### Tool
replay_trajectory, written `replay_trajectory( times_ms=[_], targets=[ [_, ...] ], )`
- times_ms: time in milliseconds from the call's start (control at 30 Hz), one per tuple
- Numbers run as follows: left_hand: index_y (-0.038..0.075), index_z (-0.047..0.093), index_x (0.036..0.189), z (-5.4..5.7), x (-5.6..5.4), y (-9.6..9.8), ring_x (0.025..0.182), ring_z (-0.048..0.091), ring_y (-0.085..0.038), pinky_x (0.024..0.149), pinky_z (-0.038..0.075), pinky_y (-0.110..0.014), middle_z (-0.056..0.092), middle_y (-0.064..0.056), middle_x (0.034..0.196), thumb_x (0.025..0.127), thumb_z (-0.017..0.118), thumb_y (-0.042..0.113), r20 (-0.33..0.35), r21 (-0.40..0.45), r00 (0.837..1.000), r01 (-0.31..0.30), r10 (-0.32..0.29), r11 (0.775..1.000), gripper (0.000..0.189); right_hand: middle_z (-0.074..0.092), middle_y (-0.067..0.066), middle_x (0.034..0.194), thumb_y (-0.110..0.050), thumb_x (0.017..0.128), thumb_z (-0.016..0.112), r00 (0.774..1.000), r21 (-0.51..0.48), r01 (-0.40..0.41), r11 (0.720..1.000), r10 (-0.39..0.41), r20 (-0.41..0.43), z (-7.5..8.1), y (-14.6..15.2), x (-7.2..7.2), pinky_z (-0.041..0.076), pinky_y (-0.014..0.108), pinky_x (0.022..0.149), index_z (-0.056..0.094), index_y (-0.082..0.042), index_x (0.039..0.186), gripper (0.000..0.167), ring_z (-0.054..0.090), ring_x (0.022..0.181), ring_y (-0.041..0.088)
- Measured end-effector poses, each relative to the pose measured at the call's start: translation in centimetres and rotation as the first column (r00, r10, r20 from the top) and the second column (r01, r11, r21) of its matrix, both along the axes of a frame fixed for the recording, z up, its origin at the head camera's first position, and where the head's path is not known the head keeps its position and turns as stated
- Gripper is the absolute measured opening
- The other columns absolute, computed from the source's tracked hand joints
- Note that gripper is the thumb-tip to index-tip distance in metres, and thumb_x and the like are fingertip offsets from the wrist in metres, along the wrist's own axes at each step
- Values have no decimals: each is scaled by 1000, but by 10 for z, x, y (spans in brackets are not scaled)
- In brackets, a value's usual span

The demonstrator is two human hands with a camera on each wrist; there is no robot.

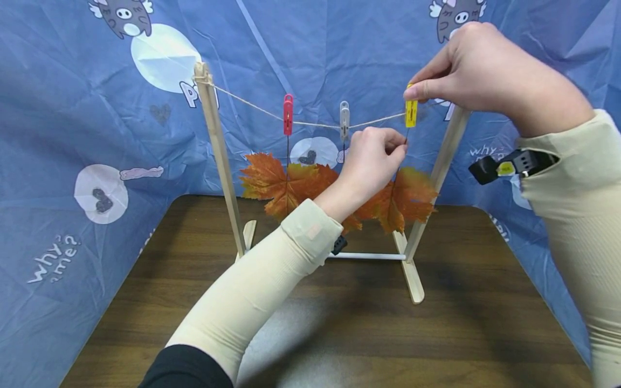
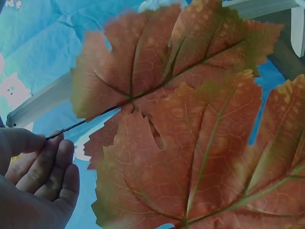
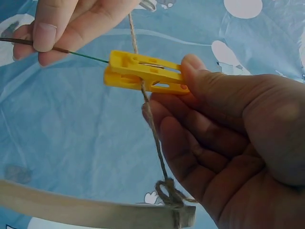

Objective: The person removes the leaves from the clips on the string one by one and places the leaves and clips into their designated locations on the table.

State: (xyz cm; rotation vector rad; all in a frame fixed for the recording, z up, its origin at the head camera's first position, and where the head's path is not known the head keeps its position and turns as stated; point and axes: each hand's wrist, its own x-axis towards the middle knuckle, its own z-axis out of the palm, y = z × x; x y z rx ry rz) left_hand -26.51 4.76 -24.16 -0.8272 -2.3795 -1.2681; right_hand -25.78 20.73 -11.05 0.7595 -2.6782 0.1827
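My right hand [image 1: 477, 73] pinches the handle end of a yellow clothespin [image 1: 411, 110], which sits across the twine [image 3: 155, 129] near the right post. Between finger and thumb, my left hand [image 1: 371, 161] holds the stem [image 2: 71, 127] of an orange artificial maple leaf [image 1: 405, 199]. In the right wrist view the stem's green wire tip meets the jaws of the yellow clothespin [image 3: 143, 71]. To the left, a red clothespin [image 1: 288, 115] and a grey clothespin [image 1: 344, 119] hang on the twine. Another leaf [image 1: 271, 180] dangles from the red one; a stem shows below the grey one.
A wooden frame has a left post [image 1: 218, 156], a right post [image 1: 448, 145] and a white crossbar [image 1: 368, 256] low between them. It stands on a dark wooden table [image 1: 466, 323]. Behind hangs a blue printed cloth [image 1: 121, 258].
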Motion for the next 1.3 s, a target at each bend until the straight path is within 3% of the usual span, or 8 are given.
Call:
replay_trajectory(
  times_ms=[167, 433, 600, 767, 1000, 1300],
  targets=[
    [5, 78, 107, 0, 2, 0, 76, 65, -5, 70, 47, -17, 75, 1, 91, 99, 65, 9, 7, -12, 1000, -14, 14, 1000, 16, 75, 15, 86, -34, 100, 67, 1000, -34, 20, 999, -20, -8, 1, 2, 2, 39, 23, 51, 79, -3, 110, 36, 55, 74, 23],
    [5, 77, 112, -5, 7, -3, 72, 64, -5, 68, 48, -18, 73, 3, 87, 101, 64, 12, 77, -19, 996, 36, -35, 999, 18, 73, 14, 87, -35, 99, 69, 999, -97, 43, 994, -44, -15, 5, 5, 6, 39, 22, 50, 79, -5, 113, 35, 49, 69, 24],
    [5, 77, 112, -9, 12, -2, 72, 64, -5, 67, 48, -18, 75, 1, 92, 100, 66, 13, 68, -22, 997, 48, -47, 999, 19, 74, 17, 94, -33, 98, 71, 999, -142, 44, 989, -46, -10, 7, 8, 8, 42, 18, 53, 78, -5, 113, 33, 50, 69, 22],
    [5, 78, 110, -15, 21, 0, 77, 65, -3, 70, 49, -16, 76, 1, 97, 99, 68, 13, 62, -20, 995, 82, -81, 996, 17, 75, 17, 96, -30, 97, 72, 999, -205, 26, 978, -30, -17, 8, 13, 14, 41, 18, 55, 79, -5, 113, 30, 53, 70, 14],
    [4, 79, 103, -24, 36, 0, 73, 63, 4, 68, 49, -14, 76, 2, 91, 97, 71, 10, -4, 10, 990, 139, -139, 990, 12, 75, 16, 95, -28, 95, 75, 999, -252, 23, 967, -32, -29, 7, 16, 22, 40, 17, 56, 79, -4, 112, 30, 54, 70, 10],
    [6, 80, 100, -32, 53, -3, 74, 62, 4, 67, 49, -14, 75, 4, 87, 96, 72, 9, 14, 9, 984, 176, -176, 984, 10, 74, 18, 103, -25, 93, 77, 999, -278, 22, 960, -32, -35, -5, 20, 36, 44, 10, 71, 76, -3, 118, 33, 59, 79, 8]
  ],
)
